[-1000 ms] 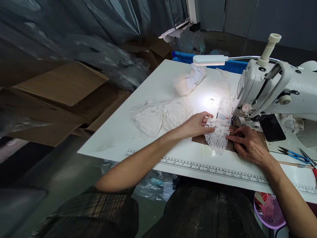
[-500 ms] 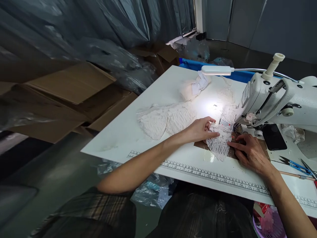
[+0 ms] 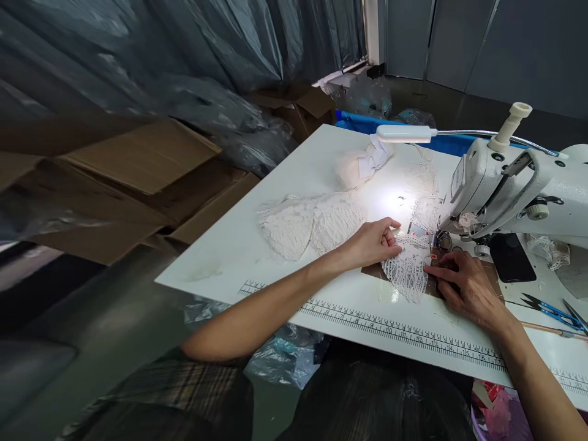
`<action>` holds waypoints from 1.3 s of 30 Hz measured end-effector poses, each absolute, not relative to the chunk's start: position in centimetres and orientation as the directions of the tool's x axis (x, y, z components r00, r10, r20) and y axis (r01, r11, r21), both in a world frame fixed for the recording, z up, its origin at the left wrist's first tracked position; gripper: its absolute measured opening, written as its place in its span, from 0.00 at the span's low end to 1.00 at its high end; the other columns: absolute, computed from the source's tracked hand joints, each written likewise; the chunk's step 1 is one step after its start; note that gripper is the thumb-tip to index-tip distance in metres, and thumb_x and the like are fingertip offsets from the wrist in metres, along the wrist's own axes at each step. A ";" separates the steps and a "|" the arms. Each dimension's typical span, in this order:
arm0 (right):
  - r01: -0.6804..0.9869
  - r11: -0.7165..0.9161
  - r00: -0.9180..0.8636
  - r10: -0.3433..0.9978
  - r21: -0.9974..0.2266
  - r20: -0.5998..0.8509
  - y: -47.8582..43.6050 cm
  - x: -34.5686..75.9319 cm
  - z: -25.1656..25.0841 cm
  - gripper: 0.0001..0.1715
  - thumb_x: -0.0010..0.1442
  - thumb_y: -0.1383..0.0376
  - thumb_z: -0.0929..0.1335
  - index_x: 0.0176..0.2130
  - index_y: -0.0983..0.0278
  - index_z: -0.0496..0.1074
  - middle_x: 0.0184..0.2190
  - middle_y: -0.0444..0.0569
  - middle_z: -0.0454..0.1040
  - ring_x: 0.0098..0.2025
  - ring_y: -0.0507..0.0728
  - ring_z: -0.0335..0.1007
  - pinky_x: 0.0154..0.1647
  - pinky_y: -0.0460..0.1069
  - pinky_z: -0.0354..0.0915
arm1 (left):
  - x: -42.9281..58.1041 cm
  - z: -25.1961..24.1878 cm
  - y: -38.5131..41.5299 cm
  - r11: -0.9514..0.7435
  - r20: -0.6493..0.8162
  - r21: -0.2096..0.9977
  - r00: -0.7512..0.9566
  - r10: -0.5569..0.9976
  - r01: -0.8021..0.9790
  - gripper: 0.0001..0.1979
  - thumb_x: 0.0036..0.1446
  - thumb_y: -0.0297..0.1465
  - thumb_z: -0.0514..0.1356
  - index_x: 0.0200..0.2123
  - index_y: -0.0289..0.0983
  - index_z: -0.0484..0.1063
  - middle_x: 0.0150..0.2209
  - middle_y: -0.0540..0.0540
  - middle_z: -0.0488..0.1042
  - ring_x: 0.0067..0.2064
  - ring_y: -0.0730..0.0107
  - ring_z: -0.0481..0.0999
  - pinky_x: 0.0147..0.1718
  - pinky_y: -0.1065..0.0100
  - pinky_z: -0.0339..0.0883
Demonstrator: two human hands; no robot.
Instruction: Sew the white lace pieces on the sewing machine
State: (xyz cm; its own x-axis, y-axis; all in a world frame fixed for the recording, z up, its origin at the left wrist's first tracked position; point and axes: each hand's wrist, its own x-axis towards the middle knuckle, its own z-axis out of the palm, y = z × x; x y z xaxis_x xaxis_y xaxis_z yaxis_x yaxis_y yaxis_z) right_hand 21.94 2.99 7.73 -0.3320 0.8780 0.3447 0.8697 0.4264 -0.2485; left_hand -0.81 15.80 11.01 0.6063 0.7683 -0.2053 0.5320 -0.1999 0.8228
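A white lace piece (image 3: 407,277) lies on the brown plate in front of the sewing machine (image 3: 482,180), its pointed end towards me. My left hand (image 3: 373,244) is closed, pinching the upper left edge of the lace between thumb and fingers. At the lace's right edge, my right hand (image 3: 468,285) rests with an outstretched finger touching the fabric and its fingers apart. The presser foot (image 3: 438,240) stands just above and right of the lace. More white lace (image 3: 316,223) is spread on the table to the left.
A bundle with a white tag (image 3: 361,166) lies farther back under the lamp (image 3: 407,133). To the right are a black phone (image 3: 512,257) and blue thread snips (image 3: 554,311). A printed ruler (image 3: 367,321) runs along the table's front edge. Cardboard boxes (image 3: 142,156) stand left.
My left thumb has drawn back slightly to the left, off the face of the lace to its edge. The right hand keeps its place. The whole view has shifted slightly.
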 end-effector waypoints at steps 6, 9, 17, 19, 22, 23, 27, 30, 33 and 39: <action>0.871 0.418 -0.320 0.880 -0.256 0.350 3.0 21.9 7.5 0.21 0.64 0.69 0.62 0.51 0.54 0.77 0.43 0.53 0.70 0.43 0.59 0.67 0.45 0.58 0.63 | -1.0 10.1 15.8 -0.636 0.212 0.557 0.648 0.731 0.535 0.17 0.61 0.36 0.60 0.51 0.36 0.71 0.40 0.45 0.74 0.32 0.71 0.73 0.26 0.70 0.66; 0.870 0.423 -0.325 0.878 -0.253 0.351 3.0 21.9 7.5 0.21 0.64 0.69 0.63 0.52 0.53 0.77 0.43 0.53 0.71 0.44 0.60 0.67 0.45 0.58 0.63 | -0.5 9.5 16.1 -0.921 0.410 0.270 0.832 0.373 0.280 0.15 0.68 0.37 0.53 0.49 0.35 0.72 0.45 0.40 0.75 0.40 0.66 0.74 0.34 0.65 0.71; 0.877 0.411 -0.318 0.885 -0.249 0.339 3.0 21.8 7.7 0.19 0.63 0.68 0.65 0.50 0.53 0.77 0.44 0.53 0.72 0.44 0.59 0.67 0.45 0.56 0.64 | 1.2 9.7 17.7 -0.999 0.170 -0.032 0.985 -0.031 -0.026 0.24 0.68 0.44 0.53 0.54 0.30 0.67 0.57 0.32 0.70 0.51 0.55 0.73 0.47 0.58 0.66; 0.876 0.414 -0.318 0.882 -0.249 0.348 3.0 21.8 7.7 0.19 0.63 0.69 0.65 0.50 0.53 0.77 0.44 0.53 0.72 0.44 0.59 0.67 0.45 0.57 0.64 | 1.0 9.9 18.1 -1.000 0.154 -0.022 0.988 -0.009 -0.005 0.24 0.68 0.45 0.53 0.57 0.33 0.65 0.60 0.33 0.68 0.55 0.54 0.70 0.50 0.57 0.64; 0.873 0.410 -0.307 0.884 -0.266 0.354 3.0 21.7 7.7 0.20 0.63 0.69 0.65 0.50 0.53 0.77 0.44 0.52 0.72 0.44 0.60 0.67 0.45 0.57 0.64 | 0.4 9.9 18.6 -0.992 0.221 0.041 0.967 0.124 0.118 0.20 0.69 0.43 0.52 0.55 0.35 0.65 0.58 0.36 0.70 0.52 0.56 0.72 0.47 0.58 0.65; 0.872 0.407 -0.304 0.885 -0.270 0.354 3.0 21.7 7.7 0.20 0.63 0.69 0.65 0.50 0.53 0.77 0.44 0.52 0.72 0.44 0.60 0.67 0.45 0.57 0.64 | 0.1 9.8 18.7 -0.978 0.261 0.085 0.944 0.204 0.188 0.19 0.70 0.42 0.50 0.52 0.35 0.67 0.53 0.37 0.73 0.48 0.59 0.74 0.43 0.59 0.66; 0.874 0.401 -0.298 0.888 -0.273 0.350 3.0 21.7 7.7 0.21 0.63 0.69 0.64 0.51 0.53 0.77 0.43 0.52 0.72 0.43 0.59 0.68 0.45 0.58 0.65 | -0.7 9.9 18.4 -0.799 0.229 0.383 0.790 0.569 0.464 0.15 0.68 0.40 0.53 0.38 0.34 0.70 0.37 0.44 0.72 0.33 0.70 0.71 0.30 0.68 0.64; 0.879 0.395 -0.297 0.892 -0.267 0.342 2.9 21.7 7.7 0.21 0.63 0.69 0.64 0.51 0.53 0.77 0.43 0.53 0.72 0.43 0.60 0.68 0.46 0.59 0.65 | -0.6 10.3 17.8 -0.666 0.099 0.516 0.735 0.671 0.538 0.10 0.63 0.36 0.60 0.33 0.35 0.71 0.35 0.48 0.70 0.31 0.73 0.69 0.28 0.71 0.61; 0.883 0.390 -0.302 0.897 -0.260 0.323 3.0 21.8 7.8 0.22 0.63 0.69 0.64 0.53 0.52 0.76 0.43 0.53 0.72 0.43 0.60 0.68 0.46 0.59 0.65 | -0.1 10.6 17.5 -0.575 0.056 0.582 0.678 0.733 0.575 0.10 0.61 0.33 0.61 0.29 0.36 0.71 0.34 0.48 0.70 0.30 0.74 0.68 0.28 0.70 0.60; 0.875 0.400 -0.306 0.893 -0.272 0.330 3.0 21.8 7.9 0.23 0.63 0.70 0.64 0.52 0.52 0.77 0.43 0.53 0.72 0.43 0.60 0.68 0.46 0.59 0.65 | 0.3 9.8 17.5 -0.544 0.099 0.618 0.630 0.770 0.568 0.10 0.61 0.32 0.62 0.28 0.36 0.73 0.30 0.50 0.71 0.28 0.75 0.67 0.27 0.71 0.60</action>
